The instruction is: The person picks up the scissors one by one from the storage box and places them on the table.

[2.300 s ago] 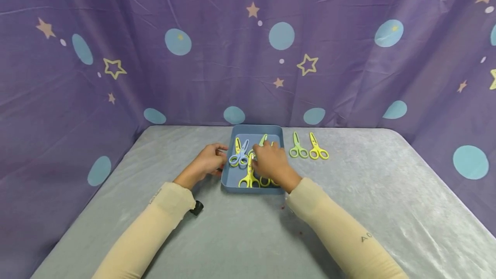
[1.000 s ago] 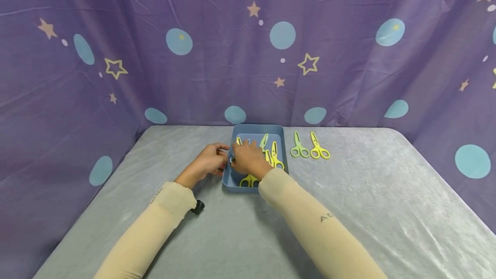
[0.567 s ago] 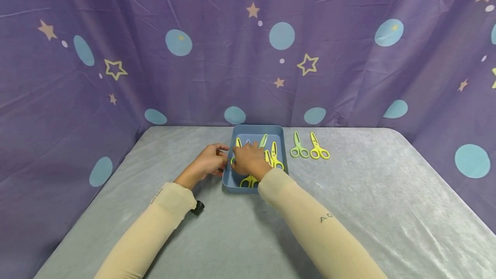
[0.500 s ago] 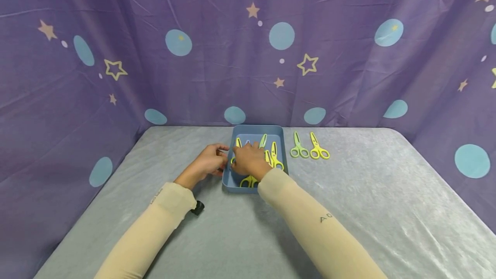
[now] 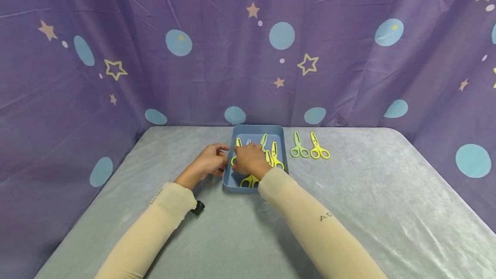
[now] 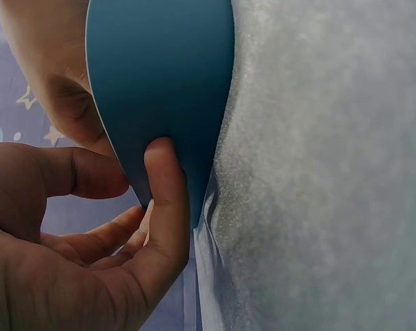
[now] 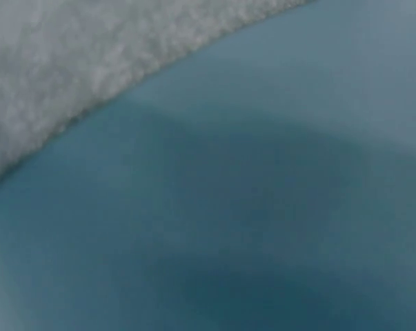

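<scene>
A shallow blue-grey tray (image 5: 256, 128) holds several child-size scissors. My left hand (image 5: 210, 159) is at its left side; in the left wrist view one finger presses the outer wall (image 6: 159, 69) and another touches the rim. Inside the tray, my right hand (image 5: 249, 159) reaches down over the left half with its fingers bent. Under it shows the tip of blue scissors (image 5: 249, 141), beside yellow scissors (image 5: 238, 142). The right fingertips are hidden, and the right wrist view has only the blurred tray wall (image 7: 214, 179). Green scissors (image 5: 264, 140) and yellow scissors (image 5: 274, 156) lie to the right.
Outside the tray on its right, green scissors (image 5: 298, 146) and yellow scissors (image 5: 317, 146) lie side by side, blades away from me. A grey cloth covers the table (image 5: 387, 201). A purple patterned curtain (image 5: 217, 76) hangs behind and along the sides.
My right hand has moved left from the right part of the tray to the blue scissors and lingers there with only slight shifts. My left hand has stayed at the tray's side.
</scene>
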